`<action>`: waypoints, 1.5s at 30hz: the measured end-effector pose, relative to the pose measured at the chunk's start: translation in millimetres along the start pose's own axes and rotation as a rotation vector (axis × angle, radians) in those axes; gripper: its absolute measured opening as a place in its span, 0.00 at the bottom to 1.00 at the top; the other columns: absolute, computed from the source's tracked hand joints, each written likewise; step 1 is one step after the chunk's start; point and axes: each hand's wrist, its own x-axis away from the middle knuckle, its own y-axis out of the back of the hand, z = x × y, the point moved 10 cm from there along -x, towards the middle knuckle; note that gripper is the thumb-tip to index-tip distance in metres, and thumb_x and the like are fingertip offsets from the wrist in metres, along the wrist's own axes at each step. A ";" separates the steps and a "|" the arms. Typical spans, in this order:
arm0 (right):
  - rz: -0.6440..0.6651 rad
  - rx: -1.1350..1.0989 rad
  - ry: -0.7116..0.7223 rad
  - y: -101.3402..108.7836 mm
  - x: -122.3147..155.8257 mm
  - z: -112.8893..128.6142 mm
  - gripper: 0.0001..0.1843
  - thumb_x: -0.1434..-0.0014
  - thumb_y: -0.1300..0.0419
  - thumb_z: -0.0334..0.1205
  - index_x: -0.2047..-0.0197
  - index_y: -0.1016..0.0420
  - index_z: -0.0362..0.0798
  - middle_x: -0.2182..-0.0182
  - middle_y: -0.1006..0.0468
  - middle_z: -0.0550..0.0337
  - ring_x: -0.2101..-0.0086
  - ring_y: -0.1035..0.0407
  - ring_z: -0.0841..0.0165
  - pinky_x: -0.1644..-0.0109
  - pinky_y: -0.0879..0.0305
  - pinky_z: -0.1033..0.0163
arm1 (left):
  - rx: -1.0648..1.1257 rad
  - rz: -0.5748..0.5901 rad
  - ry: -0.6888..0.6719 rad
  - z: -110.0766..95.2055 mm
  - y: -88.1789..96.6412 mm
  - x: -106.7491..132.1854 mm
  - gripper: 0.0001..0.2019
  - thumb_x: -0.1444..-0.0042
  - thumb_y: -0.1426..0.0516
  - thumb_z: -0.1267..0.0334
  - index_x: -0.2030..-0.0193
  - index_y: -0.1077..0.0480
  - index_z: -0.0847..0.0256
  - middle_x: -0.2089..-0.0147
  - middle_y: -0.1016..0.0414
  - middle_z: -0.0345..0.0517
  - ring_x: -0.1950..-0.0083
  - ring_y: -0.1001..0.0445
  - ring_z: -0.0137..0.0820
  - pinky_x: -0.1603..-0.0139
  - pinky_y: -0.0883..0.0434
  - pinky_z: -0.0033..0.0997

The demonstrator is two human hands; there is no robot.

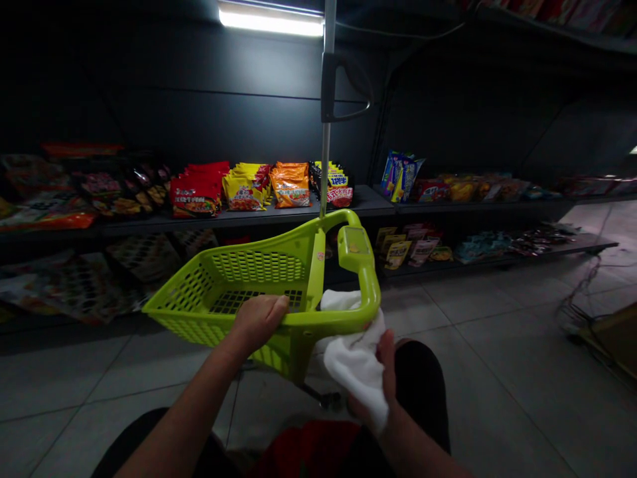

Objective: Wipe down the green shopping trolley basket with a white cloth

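Observation:
A lime-green shopping cart [259, 265] with a perforated basket stands in front of me, its handle end at the right. My left hand [259, 320] grips the near rim of the basket, fingers wrapped over the edge. Below the cart's looped handle [369, 292], my right hand [381, 385] holds a white cloth [355, 368]. Part of the cloth lies up against the underside of the handle and shows inside the loop. A metal pole [326, 146] with a dark grip [343, 89] rises from the cart. No goods show in the basket.
A dark shelf [368, 199] behind the cart carries red, yellow and orange noodle packets [291, 186]. More snack bags [398, 249] sit on the lower shelf at right. Cables [582, 299] hang beside a brown box-like object [612, 335]. Grey floor tiles [478, 372] surround the cart.

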 end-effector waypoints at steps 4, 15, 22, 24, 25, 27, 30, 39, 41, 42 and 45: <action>-0.023 -0.577 -0.333 -48.7 24.2 -43.1 0.22 0.43 0.34 0.56 0.51 0.20 0.51 0.64 0.15 0.57 0.56 0.20 0.61 0.46 0.25 0.57 | 0.006 0.007 -0.016 -3.4 -1.2 1.4 0.25 0.34 0.64 0.53 0.73 0.34 0.58 0.68 0.23 0.50 0.64 0.27 0.37 0.64 0.43 0.33; -0.140 -0.929 -0.546 -42.0 13.4 -37.5 0.30 0.55 0.26 0.41 0.48 0.25 0.52 0.65 0.16 0.60 0.64 0.21 0.61 0.56 0.23 0.57 | 0.042 -0.057 -0.130 -6.3 3.9 8.7 0.22 0.33 0.63 0.54 0.76 0.43 0.56 0.76 0.31 0.44 0.72 0.32 0.33 0.68 0.45 0.32; -0.168 -0.951 -0.691 -14.6 5.6 -36.3 0.25 0.53 0.27 0.51 0.54 0.26 0.52 0.67 0.18 0.63 0.72 0.25 0.69 0.69 0.28 0.66 | 0.052 -0.078 -0.205 -9.9 3.6 12.6 0.21 0.33 0.62 0.55 0.75 0.41 0.56 0.76 0.30 0.43 0.72 0.31 0.32 0.68 0.45 0.32; -0.165 -0.922 -0.655 -6.0 -3.3 -30.9 0.21 0.49 0.30 0.53 0.57 0.25 0.51 0.70 0.20 0.63 0.74 0.27 0.70 0.71 0.30 0.68 | 0.055 -0.082 -0.226 -11.1 4.7 17.5 0.21 0.32 0.61 0.55 0.76 0.41 0.57 0.76 0.30 0.42 0.73 0.31 0.31 0.69 0.46 0.32; -0.163 -0.885 -0.620 -1.3 -7.8 -27.7 0.20 0.48 0.31 0.54 0.58 0.25 0.51 0.70 0.20 0.63 0.75 0.28 0.71 0.72 0.31 0.68 | 0.060 -0.083 -0.234 -11.4 5.5 20.5 0.21 0.32 0.61 0.56 0.76 0.41 0.57 0.77 0.31 0.41 0.74 0.32 0.31 0.69 0.46 0.32; -0.161 -0.746 -0.572 7.3 -12.7 -24.4 0.21 0.47 0.32 0.56 0.59 0.24 0.49 0.71 0.20 0.61 0.75 0.28 0.69 0.72 0.32 0.66 | 0.073 -0.081 -0.247 -11.8 7.0 26.7 0.21 0.32 0.61 0.56 0.76 0.41 0.57 0.77 0.31 0.41 0.74 0.32 0.30 0.69 0.45 0.31; -0.233 -0.545 -0.560 22.2 -10.1 -26.1 0.24 0.48 0.32 0.57 0.55 0.23 0.48 0.68 0.19 0.58 0.70 0.25 0.64 0.67 0.29 0.62 | 0.085 -0.073 -0.266 -12.0 8.9 34.7 0.21 0.32 0.62 0.57 0.76 0.41 0.57 0.77 0.30 0.41 0.75 0.32 0.30 0.70 0.44 0.31; 0.578 -0.007 0.367 -8.0 -41.9 79.2 0.18 0.54 0.30 0.61 0.63 0.15 0.61 0.65 0.15 0.60 0.57 0.22 0.55 0.39 0.34 0.46 | 0.103 -0.047 -0.307 3.2 13.5 47.4 0.23 0.32 0.61 0.57 0.76 0.37 0.58 0.76 0.29 0.42 0.74 0.30 0.31 0.69 0.43 0.31; 0.704 0.056 0.389 -16.0 -59.1 78.6 0.17 0.51 0.32 0.59 0.62 0.15 0.60 0.63 0.15 0.60 0.56 0.22 0.56 0.40 0.33 0.47 | 0.113 -0.043 -0.328 6.2 14.4 48.2 0.23 0.32 0.61 0.57 0.75 0.37 0.58 0.76 0.30 0.41 0.74 0.31 0.30 0.69 0.42 0.31; 0.731 0.081 0.413 -17.7 -71.0 78.1 0.17 0.48 0.34 0.61 0.63 0.15 0.59 0.62 0.15 0.60 0.55 0.22 0.57 0.39 0.33 0.48 | 0.116 -0.037 -0.338 6.8 14.4 47.8 0.23 0.32 0.61 0.57 0.75 0.37 0.58 0.76 0.31 0.41 0.74 0.31 0.30 0.68 0.42 0.30; 0.774 0.148 0.486 -22.5 -110.2 72.1 0.23 0.40 0.42 0.63 0.63 0.15 0.56 0.57 0.15 0.58 0.50 0.24 0.59 0.37 0.35 0.50 | 0.120 -0.016 -0.348 5.3 13.7 43.0 0.22 0.31 0.61 0.58 0.75 0.38 0.58 0.76 0.33 0.40 0.74 0.33 0.29 0.68 0.43 0.30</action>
